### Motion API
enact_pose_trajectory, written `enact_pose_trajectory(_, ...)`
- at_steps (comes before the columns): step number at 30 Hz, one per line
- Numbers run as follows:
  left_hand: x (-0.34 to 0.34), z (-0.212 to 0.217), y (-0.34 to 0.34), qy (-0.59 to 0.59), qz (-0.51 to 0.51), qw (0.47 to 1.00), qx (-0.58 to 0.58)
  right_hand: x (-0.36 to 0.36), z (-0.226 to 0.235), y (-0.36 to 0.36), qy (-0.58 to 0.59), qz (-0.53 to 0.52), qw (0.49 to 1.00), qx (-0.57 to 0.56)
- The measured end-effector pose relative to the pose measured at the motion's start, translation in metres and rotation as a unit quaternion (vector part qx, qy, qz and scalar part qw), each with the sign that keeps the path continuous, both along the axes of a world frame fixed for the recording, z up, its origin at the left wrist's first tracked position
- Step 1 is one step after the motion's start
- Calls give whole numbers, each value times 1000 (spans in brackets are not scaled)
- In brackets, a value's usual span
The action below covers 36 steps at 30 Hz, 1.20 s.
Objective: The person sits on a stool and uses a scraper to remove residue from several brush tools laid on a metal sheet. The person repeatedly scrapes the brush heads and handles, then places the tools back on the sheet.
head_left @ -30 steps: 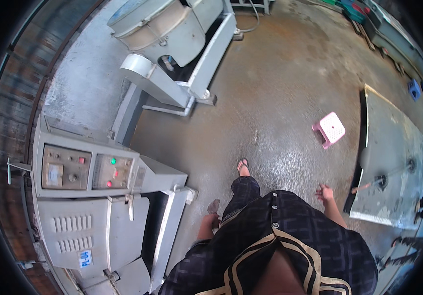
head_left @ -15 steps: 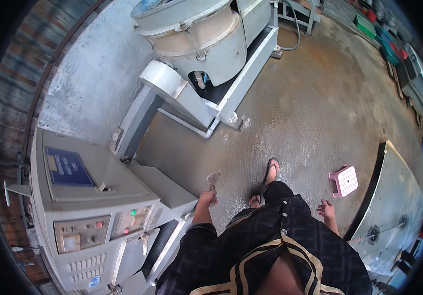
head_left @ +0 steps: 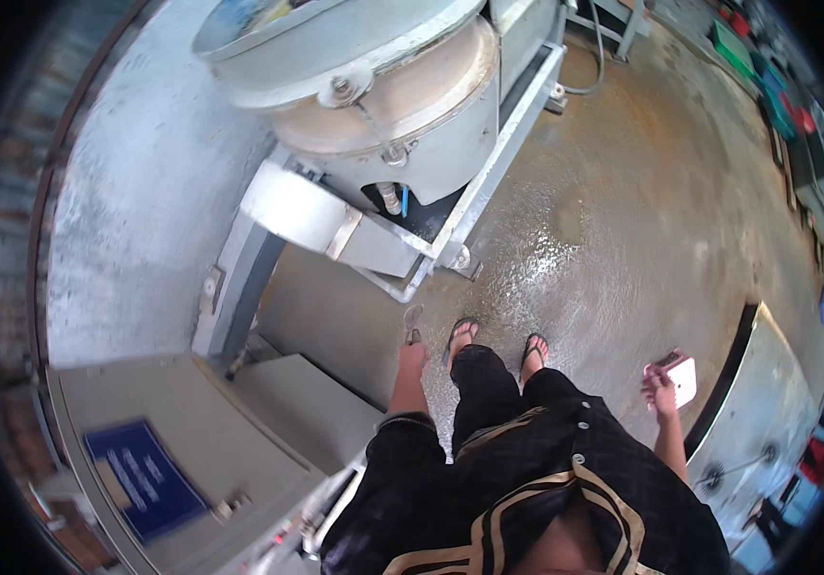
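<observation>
I stand on a wet concrete floor (head_left: pixel 623 240) in sandals, facing a large round metal vessel (head_left: pixel 374 86) on a steel frame. My left hand (head_left: pixel 412 356) hangs at my side and grips a small pale grey object (head_left: pixel 413 316); its shape is too blurred to tell. My right hand (head_left: pixel 658 391) hangs loose with its fingers apart and holds nothing. It overlaps a small pink stool (head_left: pixel 682 376) that stands on the floor behind it.
A grey machine cabinet (head_left: pixel 201 450) with a blue panel stands close on my left. A flat metal slab (head_left: pixel 766 402) with a dark edge lies on the right. Green and red crates (head_left: pixel 757 67) line the far right wall.
I have walked forward. The round vessel is now much closer and larger, the grey cabinet has slid down to my left, and the pink stool has come level with my right hand.
</observation>
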<state>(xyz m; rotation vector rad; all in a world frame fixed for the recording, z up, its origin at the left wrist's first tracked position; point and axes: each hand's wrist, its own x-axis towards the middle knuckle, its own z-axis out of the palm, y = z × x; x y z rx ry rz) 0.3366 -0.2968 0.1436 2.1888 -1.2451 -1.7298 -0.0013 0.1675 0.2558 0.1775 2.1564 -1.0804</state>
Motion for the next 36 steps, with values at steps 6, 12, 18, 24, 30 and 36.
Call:
enact_pose_trajectory(6,-53,-91,-113,-77,-68,995,18,89,19,30,-3,-175,980,91)
enact_pose_trajectory(12,-58,-165,-185,12,-73,992,99,327,25,70,-221,-248,903,272)
enact_pose_trajectory(18,-97,-159,-214,-30,-184,968,166,443,59,13,-283,-377,837,279)
enact_pose_trajectory(24,-107,-134,-175,-52,-425,861,272,463,93,-63,-232,-481,807,253)
enact_pose_trajectory(30,-130,-154,-142,-139,-597,736,287,512,59,-84,-165,-585,778,162)
enact_pose_trajectory(36,-219,-133,-36,-97,-834,539,65,608,28,-76,-161,-708,677,124)
